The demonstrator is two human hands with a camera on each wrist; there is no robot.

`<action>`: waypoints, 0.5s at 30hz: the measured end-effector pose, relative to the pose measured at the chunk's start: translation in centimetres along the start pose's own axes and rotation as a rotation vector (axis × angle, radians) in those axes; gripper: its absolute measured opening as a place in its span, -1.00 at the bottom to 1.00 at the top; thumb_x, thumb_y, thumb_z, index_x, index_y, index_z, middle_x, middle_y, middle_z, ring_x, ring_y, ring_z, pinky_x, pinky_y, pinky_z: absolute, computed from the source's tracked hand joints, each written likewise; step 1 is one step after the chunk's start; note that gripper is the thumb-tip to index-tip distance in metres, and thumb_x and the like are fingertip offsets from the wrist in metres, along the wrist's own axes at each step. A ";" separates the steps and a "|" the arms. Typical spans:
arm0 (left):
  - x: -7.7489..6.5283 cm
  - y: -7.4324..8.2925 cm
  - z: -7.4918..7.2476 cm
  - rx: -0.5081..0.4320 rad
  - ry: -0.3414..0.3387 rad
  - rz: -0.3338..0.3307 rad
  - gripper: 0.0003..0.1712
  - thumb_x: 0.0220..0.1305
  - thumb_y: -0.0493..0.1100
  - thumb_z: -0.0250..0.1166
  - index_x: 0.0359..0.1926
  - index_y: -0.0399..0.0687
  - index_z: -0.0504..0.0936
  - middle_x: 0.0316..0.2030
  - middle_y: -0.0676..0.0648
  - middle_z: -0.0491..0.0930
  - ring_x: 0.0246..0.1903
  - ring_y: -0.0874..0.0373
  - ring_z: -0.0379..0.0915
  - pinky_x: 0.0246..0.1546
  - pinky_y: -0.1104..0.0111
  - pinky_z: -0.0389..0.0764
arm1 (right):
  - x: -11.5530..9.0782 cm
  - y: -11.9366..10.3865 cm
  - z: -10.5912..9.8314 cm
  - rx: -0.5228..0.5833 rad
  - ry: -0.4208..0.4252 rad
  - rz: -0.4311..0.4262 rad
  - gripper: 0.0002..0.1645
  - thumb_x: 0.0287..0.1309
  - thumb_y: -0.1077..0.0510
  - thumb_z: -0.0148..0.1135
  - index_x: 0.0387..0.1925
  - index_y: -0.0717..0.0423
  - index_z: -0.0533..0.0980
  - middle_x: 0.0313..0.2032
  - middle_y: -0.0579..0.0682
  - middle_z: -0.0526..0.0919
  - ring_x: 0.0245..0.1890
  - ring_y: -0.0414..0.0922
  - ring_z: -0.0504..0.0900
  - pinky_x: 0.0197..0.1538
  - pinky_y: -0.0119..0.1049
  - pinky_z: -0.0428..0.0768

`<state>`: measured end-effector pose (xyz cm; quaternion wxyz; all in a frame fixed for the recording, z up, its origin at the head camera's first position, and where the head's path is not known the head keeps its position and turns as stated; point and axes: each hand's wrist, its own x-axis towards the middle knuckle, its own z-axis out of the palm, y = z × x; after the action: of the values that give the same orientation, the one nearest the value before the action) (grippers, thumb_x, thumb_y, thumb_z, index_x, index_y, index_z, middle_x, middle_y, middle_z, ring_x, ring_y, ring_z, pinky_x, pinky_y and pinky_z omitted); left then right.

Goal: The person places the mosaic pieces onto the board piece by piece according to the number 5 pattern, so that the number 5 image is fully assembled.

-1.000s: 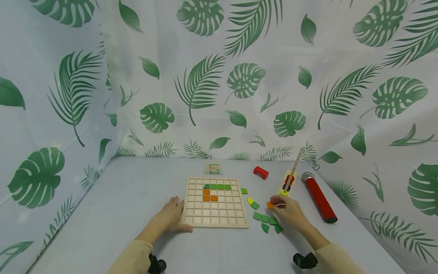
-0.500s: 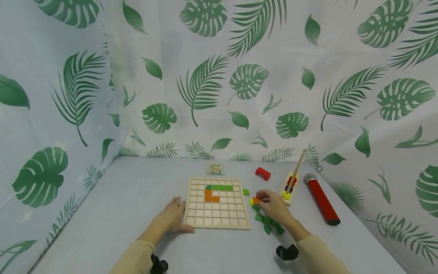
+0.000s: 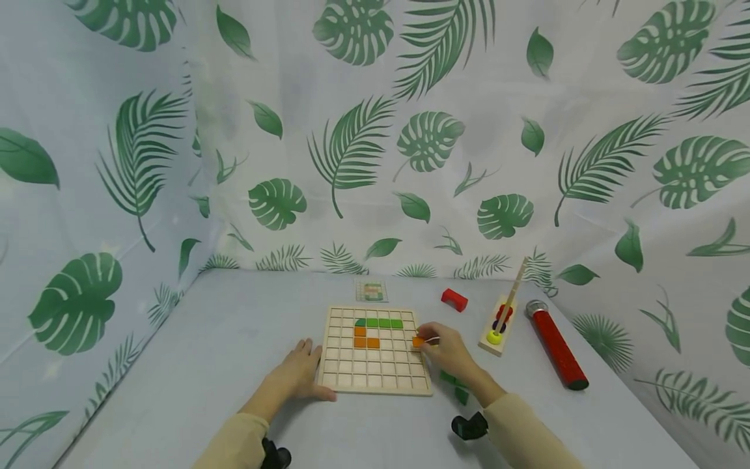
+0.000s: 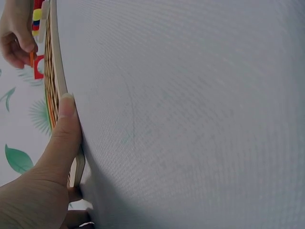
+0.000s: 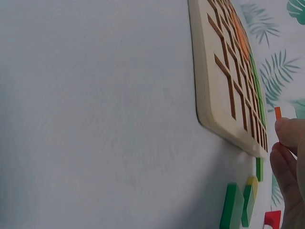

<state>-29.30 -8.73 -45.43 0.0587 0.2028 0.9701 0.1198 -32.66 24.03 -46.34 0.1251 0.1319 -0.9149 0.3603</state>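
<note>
The right hand [image 3: 450, 352] partly hides green tiles [image 3: 461, 395] — the card [image 3: 372, 291] looks blurred.

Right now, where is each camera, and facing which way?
Head: on the head, facing forward and down at the board; left hand, right hand and sleeves show.
Left wrist: worn there, facing the tabletop and board's edge; left hand near, right hand beyond.
Right wrist: worn there, facing tabletop and board's corner; part of the right hand shows.
Both wrist views share the orange piece.
</note>
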 end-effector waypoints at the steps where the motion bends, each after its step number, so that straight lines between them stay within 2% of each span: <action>1: 0.0 0.0 0.0 0.004 0.000 -0.003 0.27 -0.23 0.40 0.42 0.30 -0.42 0.26 0.28 -0.50 0.13 0.30 -0.34 0.02 0.26 -0.04 0.21 | 0.1 -0.2 0.3 -0.001 -0.003 0.002 -0.66 0.02 0.38 0.33 -0.10 0.22 0.55 -0.23 -0.05 0.63 -0.21 -0.13 0.60 -0.09 -0.24 0.63; 7: 0.0 0.0 -0.1 0.013 -0.004 -0.008 0.28 -0.24 0.43 0.41 0.30 -0.41 0.25 0.29 -0.49 0.12 0.31 -0.33 0.01 0.27 -0.03 0.20 | 0.8 -1.1 1.7 0.009 -0.042 0.003 -0.67 0.03 0.38 0.33 -0.11 0.20 0.55 -0.23 -0.07 0.62 -0.22 -0.17 0.59 -0.08 -0.26 0.62; 15: 0.1 -0.1 0.1 0.009 -0.002 -0.016 0.26 -0.22 0.42 0.41 0.31 -0.40 0.25 0.30 -0.48 0.12 0.31 -0.32 0.01 0.28 -0.02 0.19 | 1.2 -1.7 3.4 0.001 -0.066 -0.071 -0.69 0.05 0.37 0.30 -0.12 0.20 0.55 -0.23 -0.06 0.62 -0.22 -0.15 0.60 -0.11 -0.26 0.63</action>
<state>-29.41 -8.72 -45.52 0.0598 0.1954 0.9721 0.1149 -33.69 20.29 -47.23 0.1074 0.1762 -0.9132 0.3514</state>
